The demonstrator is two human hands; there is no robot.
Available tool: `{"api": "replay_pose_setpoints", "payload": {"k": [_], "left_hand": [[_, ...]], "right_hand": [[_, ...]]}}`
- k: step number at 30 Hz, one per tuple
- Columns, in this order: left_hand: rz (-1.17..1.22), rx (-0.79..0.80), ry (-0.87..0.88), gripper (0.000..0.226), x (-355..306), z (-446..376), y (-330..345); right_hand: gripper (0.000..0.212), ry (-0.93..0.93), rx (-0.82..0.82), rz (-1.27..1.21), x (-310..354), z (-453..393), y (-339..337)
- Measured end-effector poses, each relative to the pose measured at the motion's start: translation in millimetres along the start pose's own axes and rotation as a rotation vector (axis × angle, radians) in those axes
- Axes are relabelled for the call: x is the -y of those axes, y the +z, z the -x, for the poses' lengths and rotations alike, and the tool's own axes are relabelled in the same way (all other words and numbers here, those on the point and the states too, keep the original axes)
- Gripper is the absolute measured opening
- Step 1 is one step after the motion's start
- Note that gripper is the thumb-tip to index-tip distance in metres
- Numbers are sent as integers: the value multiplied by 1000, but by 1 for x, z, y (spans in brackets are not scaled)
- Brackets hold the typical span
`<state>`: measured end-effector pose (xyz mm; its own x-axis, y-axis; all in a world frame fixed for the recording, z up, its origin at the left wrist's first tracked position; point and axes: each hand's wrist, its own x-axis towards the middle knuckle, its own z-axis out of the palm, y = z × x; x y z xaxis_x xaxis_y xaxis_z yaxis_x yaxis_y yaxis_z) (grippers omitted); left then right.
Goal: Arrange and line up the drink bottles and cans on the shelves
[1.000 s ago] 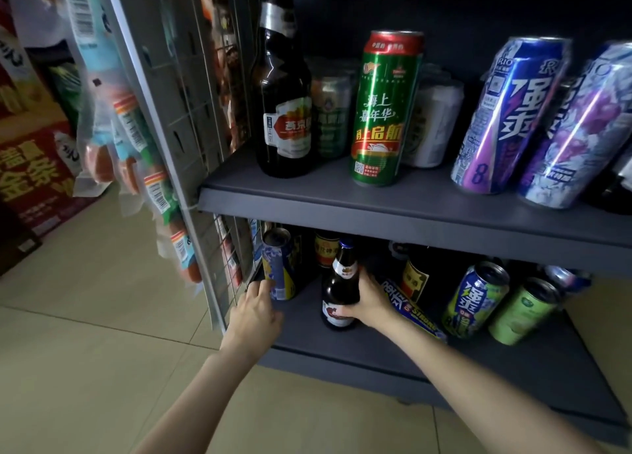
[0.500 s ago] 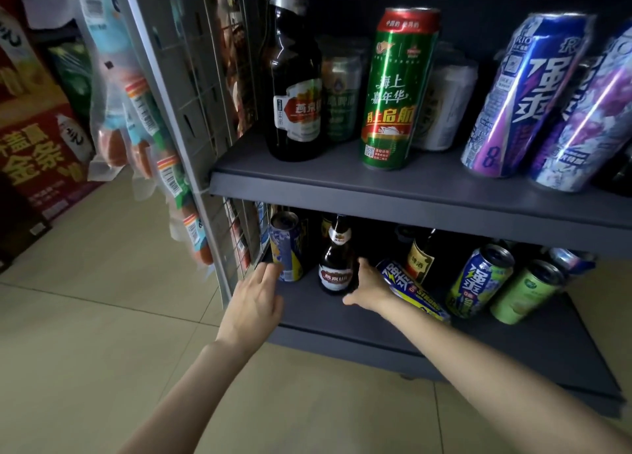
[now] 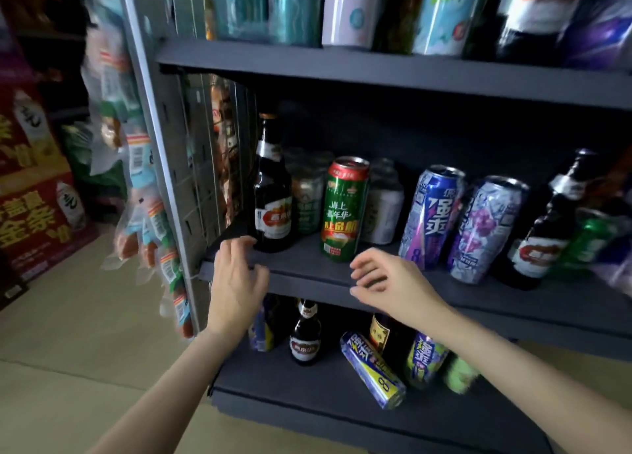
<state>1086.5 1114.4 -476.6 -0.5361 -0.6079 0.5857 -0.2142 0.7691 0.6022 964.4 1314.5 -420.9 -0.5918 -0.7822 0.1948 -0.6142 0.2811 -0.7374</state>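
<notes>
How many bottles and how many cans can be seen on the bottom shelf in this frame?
Bottles: 2
Cans standing or leaning: 3
Can lying on its side: 1
Total: 6 in view; anything further back is hidden in the dark.

On the middle shelf (image 3: 307, 275) a beer bottle (image 3: 272, 193) stands at the left end, with a tall can (image 3: 343, 210) to its 3 o'clock and two more cans (image 3: 432, 214) (image 3: 485, 229) further right. Behind them, toward 12 o'clock, stand shorter cans (image 3: 307, 200). On the bottom shelf (image 3: 307, 399) a small bottle (image 3: 305, 334) stands upright; at its 4 o'clock a can (image 3: 372, 368) lies on its side.
</notes>
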Motion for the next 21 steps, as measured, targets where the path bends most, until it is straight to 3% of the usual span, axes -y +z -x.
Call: {"api": "replay_pose_setpoints", "payload": {"k": [6,10,15,18,21], "left_hand": [[198,86,-310,74,-7,-36,8],[315,94,-296,88,-7,-68,19],[338,33,-364,90,-12,-85,28],[366,38,-334,86,-13,-76,20],[406,108,-259,76,-22,-55,-1]], "right_hand": [[76,198,-293,-61,-17,-71,13],[65,191,-418,-153,-33,-86,44],[61,112,-504,-52,-39,-87,53],[75,91,-578,-42,-34,-82,54],[64,-19,-716,-94,-29,-73,54]]}}
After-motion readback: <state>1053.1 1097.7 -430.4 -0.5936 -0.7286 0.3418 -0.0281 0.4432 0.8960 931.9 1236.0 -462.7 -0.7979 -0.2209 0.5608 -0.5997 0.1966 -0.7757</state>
